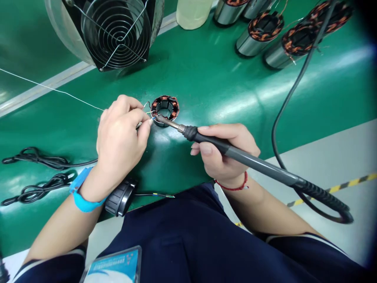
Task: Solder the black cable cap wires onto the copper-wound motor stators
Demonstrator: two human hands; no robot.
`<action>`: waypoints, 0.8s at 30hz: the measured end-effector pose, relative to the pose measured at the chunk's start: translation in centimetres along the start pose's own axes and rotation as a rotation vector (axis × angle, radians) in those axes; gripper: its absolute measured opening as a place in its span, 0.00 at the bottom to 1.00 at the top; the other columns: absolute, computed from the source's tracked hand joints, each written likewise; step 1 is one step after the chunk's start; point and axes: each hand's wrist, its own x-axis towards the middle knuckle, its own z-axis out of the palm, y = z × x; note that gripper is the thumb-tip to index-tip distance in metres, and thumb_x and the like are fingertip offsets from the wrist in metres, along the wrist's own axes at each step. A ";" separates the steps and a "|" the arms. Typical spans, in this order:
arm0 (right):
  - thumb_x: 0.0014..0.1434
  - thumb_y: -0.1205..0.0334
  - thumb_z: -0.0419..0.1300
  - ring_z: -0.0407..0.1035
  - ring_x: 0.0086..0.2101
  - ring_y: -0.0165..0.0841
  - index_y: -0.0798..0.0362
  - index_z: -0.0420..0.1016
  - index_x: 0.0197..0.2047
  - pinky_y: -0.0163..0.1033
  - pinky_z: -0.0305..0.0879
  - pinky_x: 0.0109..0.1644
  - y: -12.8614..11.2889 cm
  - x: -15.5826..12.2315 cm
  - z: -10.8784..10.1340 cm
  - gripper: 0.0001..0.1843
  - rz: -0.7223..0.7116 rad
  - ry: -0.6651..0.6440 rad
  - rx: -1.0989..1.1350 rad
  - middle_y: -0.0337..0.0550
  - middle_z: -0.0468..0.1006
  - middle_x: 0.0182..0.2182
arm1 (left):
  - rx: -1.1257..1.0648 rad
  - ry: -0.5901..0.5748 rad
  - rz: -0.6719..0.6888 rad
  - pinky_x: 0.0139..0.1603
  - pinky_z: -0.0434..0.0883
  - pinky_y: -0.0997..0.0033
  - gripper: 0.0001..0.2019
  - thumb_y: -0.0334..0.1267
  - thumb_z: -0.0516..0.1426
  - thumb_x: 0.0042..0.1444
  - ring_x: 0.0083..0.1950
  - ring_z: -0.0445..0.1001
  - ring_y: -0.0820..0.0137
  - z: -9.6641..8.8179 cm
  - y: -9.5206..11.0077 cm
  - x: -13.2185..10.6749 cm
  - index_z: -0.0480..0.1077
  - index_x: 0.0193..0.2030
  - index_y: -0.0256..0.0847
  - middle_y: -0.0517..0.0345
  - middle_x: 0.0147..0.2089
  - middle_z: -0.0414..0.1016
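My right hand (225,151) grips a soldering iron (218,142) like a pen, its metal tip pointing left. The tip meets thin wires at the near left rim of a motor stator (174,105) wound with copper, standing on the green bench. Closed in a pinch, my left hand (122,131) holds thin wires (152,118) beside the stator's left edge; a bluish one shows at the fingertips. A strand of solder wire (67,93) runs from the far left to the back of my left hand. Whether the fingers also hold it cannot be seen.
A fan with a wire guard (120,38) stands at the back left. Several larger stators (259,33) are at the back right, near a pale container (193,13). Coiled black cables (44,159) and a black round part (120,198) lie on the left. The iron's cord (290,94) loops at right.
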 end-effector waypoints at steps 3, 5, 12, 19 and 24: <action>0.60 0.59 0.63 0.75 0.27 0.30 0.47 0.75 0.47 0.35 0.74 0.28 -0.1 -0.1 0.0 0.11 0.015 0.008 -0.011 0.39 0.80 0.33 | -0.014 0.003 -0.006 0.50 0.68 0.55 0.09 0.35 0.53 0.61 0.49 0.71 0.59 0.1 0.0 0.0 0.72 0.30 0.41 0.51 0.45 0.73; 0.60 0.58 0.63 0.75 0.26 0.30 0.47 0.75 0.47 0.36 0.74 0.28 -0.1 -0.2 0.0 0.11 0.020 0.006 -0.018 0.39 0.80 0.33 | -0.019 0.005 -0.005 0.50 0.68 0.55 0.09 0.34 0.54 0.60 0.49 0.71 0.58 0.1 0.0 0.0 0.72 0.30 0.41 0.50 0.45 0.73; 0.63 0.55 0.59 0.76 0.31 0.33 0.46 0.72 0.50 0.40 0.77 0.32 0.0 -0.1 0.2 0.12 0.005 0.035 -0.064 0.42 0.79 0.36 | -0.002 0.009 -0.001 0.50 0.68 0.54 0.09 0.35 0.54 0.60 0.49 0.72 0.58 0.2 0.0 0.1 0.73 0.31 0.41 0.50 0.45 0.73; 0.63 0.62 0.60 0.78 0.40 0.36 0.45 0.71 0.55 0.46 0.78 0.48 -0.5 2.0 -0.1 0.17 0.016 -0.171 -0.036 0.41 0.79 0.47 | -0.012 -0.003 0.003 0.50 0.68 0.54 0.08 0.35 0.55 0.60 0.49 0.71 0.58 0.0 0.0 0.1 0.73 0.31 0.42 0.51 0.46 0.74; 0.66 0.59 0.57 0.77 0.43 0.34 0.43 0.68 0.57 0.42 0.77 0.51 -1.5 4.7 -0.7 0.17 0.100 -0.327 -0.080 0.39 0.77 0.53 | 0.008 -0.006 0.000 0.50 0.68 0.54 0.09 0.35 0.54 0.61 0.49 0.71 0.58 0.0 0.0 0.2 0.73 0.31 0.41 0.50 0.46 0.73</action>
